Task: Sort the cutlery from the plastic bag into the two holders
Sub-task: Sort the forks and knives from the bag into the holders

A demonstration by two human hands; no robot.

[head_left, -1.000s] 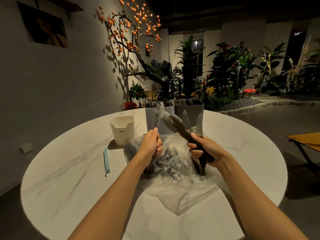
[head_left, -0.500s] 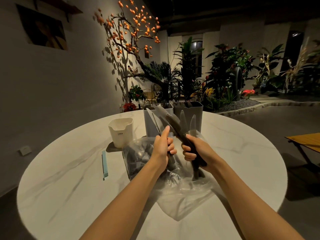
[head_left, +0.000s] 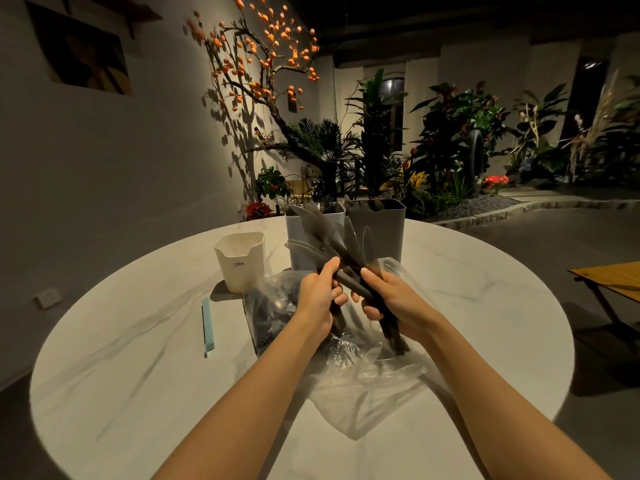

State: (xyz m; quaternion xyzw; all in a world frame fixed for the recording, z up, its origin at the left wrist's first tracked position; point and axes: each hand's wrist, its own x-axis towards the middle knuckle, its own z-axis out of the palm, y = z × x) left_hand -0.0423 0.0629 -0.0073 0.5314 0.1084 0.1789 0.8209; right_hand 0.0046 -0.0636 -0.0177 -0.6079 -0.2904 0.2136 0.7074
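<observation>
The round white table [head_left: 485,306] carries everything. At its far middle stand the two holders side by side: the light grey holder [head_left: 304,237] on the left and the dark grey holder [head_left: 379,226] on the right. Both already show cutlery ends above their rims, so sorting looks well begun — how full they are cannot be told.

Near the middle lies the clear plastic bag [head_left: 363,382], crumpled and open; dark pieces remain bunched in its left part, so a fair share seems left to sort.

Over the bag the two hands meet. The right hand [head_left: 394,299] has its fingers curled round a bundle of dark knives [head_left: 356,244], blades pointing up and far toward the holders. The left hand [head_left: 317,296] curls round more dark handles just beside it; which pieces these are is blurred.

My reading: this handful is being gathered or squared up, not yet dropped in.

Left of the holders stands a white cup [head_left: 239,261], and nearer, a pale blue clip [head_left: 207,327].
</observation>
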